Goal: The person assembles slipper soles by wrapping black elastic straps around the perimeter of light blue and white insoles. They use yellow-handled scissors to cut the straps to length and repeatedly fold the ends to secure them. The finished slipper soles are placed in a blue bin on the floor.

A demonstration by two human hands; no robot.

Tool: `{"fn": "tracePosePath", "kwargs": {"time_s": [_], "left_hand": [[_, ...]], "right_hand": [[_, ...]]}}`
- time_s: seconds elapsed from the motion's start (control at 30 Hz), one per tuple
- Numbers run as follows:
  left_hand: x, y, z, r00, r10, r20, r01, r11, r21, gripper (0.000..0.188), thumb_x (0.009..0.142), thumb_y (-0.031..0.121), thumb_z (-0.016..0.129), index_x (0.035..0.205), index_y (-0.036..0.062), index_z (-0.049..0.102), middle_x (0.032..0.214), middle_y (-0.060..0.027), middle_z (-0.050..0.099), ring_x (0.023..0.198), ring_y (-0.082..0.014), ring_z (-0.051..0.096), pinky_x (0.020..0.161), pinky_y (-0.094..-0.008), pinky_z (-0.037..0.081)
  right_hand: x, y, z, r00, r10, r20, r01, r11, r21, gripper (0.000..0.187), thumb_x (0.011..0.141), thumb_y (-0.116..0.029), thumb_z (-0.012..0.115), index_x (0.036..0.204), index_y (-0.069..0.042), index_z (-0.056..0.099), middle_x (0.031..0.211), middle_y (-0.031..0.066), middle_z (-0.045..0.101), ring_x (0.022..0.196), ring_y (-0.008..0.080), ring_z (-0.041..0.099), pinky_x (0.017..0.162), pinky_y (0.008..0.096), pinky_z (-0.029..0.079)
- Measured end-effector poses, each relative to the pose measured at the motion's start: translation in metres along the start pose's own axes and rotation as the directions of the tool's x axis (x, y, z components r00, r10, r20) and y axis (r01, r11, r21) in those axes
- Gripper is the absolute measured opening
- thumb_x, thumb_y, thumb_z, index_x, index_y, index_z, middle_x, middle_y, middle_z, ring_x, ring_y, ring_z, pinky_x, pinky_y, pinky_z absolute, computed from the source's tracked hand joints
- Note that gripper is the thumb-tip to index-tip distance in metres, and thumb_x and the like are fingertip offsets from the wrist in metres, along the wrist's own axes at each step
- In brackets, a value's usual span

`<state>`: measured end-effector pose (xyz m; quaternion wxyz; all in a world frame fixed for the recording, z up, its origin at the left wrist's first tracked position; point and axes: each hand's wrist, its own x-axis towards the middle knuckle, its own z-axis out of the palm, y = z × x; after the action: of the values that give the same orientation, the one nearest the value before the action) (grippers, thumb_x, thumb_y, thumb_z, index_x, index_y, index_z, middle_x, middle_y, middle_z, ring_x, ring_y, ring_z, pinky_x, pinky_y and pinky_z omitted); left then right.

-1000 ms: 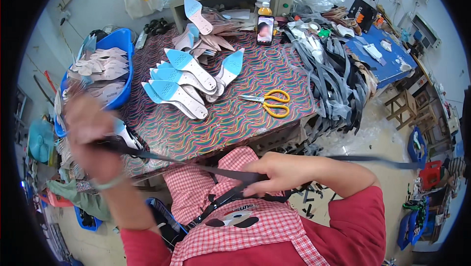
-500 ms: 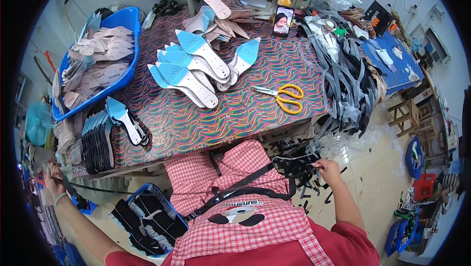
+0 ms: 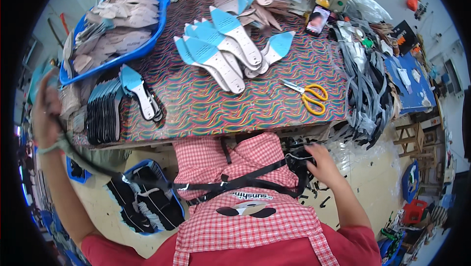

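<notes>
My left hand (image 3: 46, 114) is raised at the far left, blurred by motion, closed on a long black strip (image 3: 91, 165). The strip hangs from it in a curve and runs across toward my lap, over the red checked apron (image 3: 250, 224). At the right side of my lap, the fingers of my right hand (image 3: 324, 165) bend around the end of a thin greyish strip (image 3: 298, 157); their tips show only in part. Black strips (image 3: 257, 175) cross the apron. Yellow-handled scissors (image 3: 314, 99) lie on the patterned table (image 3: 196, 119), in front of both hands.
Blue-and-white insoles (image 3: 216, 52) lie mid-table. A black-edged stack (image 3: 104, 111) stands at its left, near a blue basin (image 3: 159, 25) of insoles. Grey strips (image 3: 360, 84) drape over the right edge. A phone (image 3: 318, 21) leans at the back. Below is a blue crate (image 3: 179, 202) of black pieces.
My left hand has moved up, bringing the black strip with it. My right hand has shifted slightly up and left. The view has turned, so the table things sit further right.
</notes>
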<state>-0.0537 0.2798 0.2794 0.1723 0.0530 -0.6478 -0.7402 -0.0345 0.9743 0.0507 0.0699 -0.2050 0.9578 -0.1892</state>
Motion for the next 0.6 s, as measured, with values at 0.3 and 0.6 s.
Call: {"fn": "tracePosePath", "kwargs": {"time_s": [0.3, 0.6], "left_hand": [[-0.105, -0.17, 0.302, 0.624, -0.409, 0.666, 0.475, 0.875, 0.091, 0.042, 0.103, 0.036, 0.031, 0.102, 0.0001, 0.053, 0.058, -0.0003, 0.045, 0.044, -0.0093, 0.042, 0.042, -0.0223, 0.039], [-0.11, -0.23, 0.33, 0.546, -0.483, 0.685, 0.669, 0.744, -0.008, 0.036, 0.103, 0.032, 0.035, 0.099, 0.0006, 0.053, 0.061, -0.0013, 0.047, 0.046, -0.0097, 0.044, 0.045, -0.0234, 0.041]], "right_hand": [[0.159, -0.137, -0.024, 0.747, -0.635, 0.195, -0.33, -0.101, 0.939, 0.048, 0.092, -0.013, 0.051, 0.136, 0.003, 0.038, 0.117, 0.0124, 0.057, 0.111, 0.0213, 0.056, 0.101, 0.0351, 0.04], [0.187, -0.117, -0.019, 0.986, -0.011, 0.168, -0.164, -0.281, 0.946, 0.03, 0.096, -0.02, 0.052, 0.12, -0.001, 0.054, 0.103, 0.0088, 0.066, 0.089, 0.0171, 0.065, 0.076, 0.0307, 0.053]]}}
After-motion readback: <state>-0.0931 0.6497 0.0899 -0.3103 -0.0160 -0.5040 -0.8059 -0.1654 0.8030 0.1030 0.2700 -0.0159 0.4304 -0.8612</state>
